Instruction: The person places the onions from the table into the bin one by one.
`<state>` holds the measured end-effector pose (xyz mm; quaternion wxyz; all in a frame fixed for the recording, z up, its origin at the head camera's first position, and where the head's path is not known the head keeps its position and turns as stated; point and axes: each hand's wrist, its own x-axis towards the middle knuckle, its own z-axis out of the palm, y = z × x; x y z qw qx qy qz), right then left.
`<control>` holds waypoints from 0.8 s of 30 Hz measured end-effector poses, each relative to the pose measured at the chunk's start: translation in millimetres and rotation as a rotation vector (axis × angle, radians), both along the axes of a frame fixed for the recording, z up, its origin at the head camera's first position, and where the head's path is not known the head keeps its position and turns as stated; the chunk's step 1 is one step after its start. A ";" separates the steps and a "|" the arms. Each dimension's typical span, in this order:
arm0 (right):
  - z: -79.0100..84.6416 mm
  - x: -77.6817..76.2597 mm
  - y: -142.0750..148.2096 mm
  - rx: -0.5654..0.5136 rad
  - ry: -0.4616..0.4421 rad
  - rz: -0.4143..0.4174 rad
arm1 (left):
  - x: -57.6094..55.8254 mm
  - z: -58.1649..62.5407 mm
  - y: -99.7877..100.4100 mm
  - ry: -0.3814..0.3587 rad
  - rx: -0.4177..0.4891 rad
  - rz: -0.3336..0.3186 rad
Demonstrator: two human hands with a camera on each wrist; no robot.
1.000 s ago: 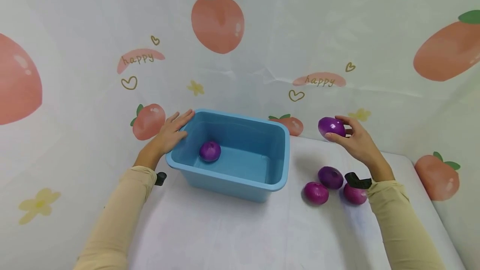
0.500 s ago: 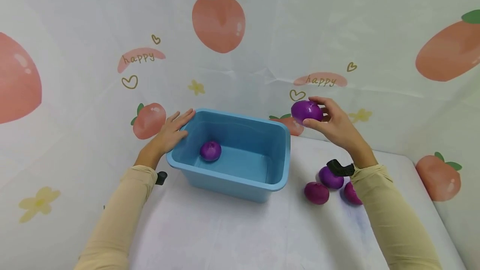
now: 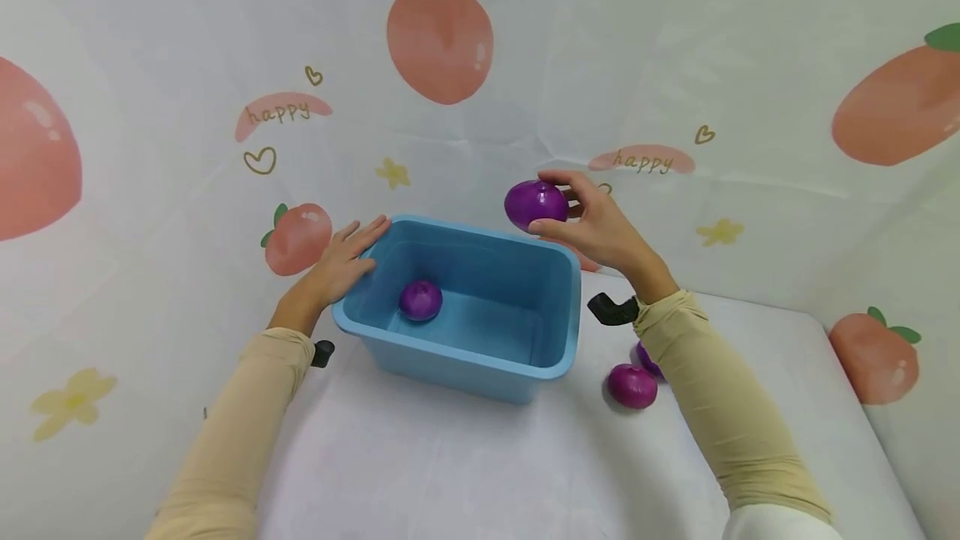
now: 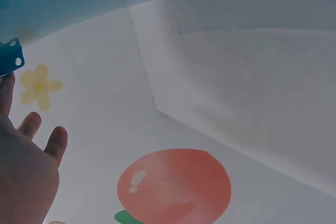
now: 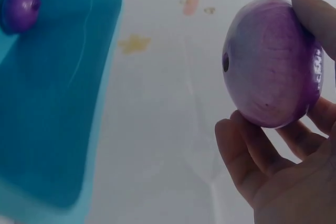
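A glossy purple onion (image 3: 534, 205) is held up between the thumb and fingers of my right hand (image 3: 600, 223), above the back right rim of a blue plastic bin (image 3: 457, 363). The right wrist view shows the same onion (image 5: 270, 64) close up, with a small dark hole on its side. Inside the bin, toward its left end, lies another purple onion (image 3: 421, 301). My left hand (image 3: 341, 269) rests on the bin's left rim with its fingers extended. In the left wrist view, part of the left hand (image 4: 31, 166) shows below the blue bin wall.
On the white table right of the bin sits a magenta onion (image 3: 632, 386). A purple onion (image 3: 649, 359) behind it is partly covered by the right sleeve (image 3: 727, 398). A white cloth backdrop (image 3: 525, 40) with printed fruit rises behind the table.
My right hand has carried the onion up and to the left, from over the loose onions to the bin's back right. The left hand and bin have stayed in place.
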<state>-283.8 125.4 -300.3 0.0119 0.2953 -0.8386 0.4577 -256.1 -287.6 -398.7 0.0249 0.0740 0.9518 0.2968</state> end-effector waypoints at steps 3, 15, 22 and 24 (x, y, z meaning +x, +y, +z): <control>-0.6 -3.1 -15.6 -0.015 -0.016 0.032 | -1.0 -0.9 0.9 0.003 0.002 -0.006; -35.2 -19.7 -77.5 0.028 -0.003 0.220 | -1.8 -3.5 0.5 0.001 0.002 -0.018; -57.5 -25.8 -112.0 0.076 -0.049 0.335 | -1.8 -3.1 -1.0 0.005 0.001 -0.001; -62.0 -27.4 -120.3 0.098 -0.067 0.362 | -2.2 -1.4 -0.9 0.005 0.000 -0.002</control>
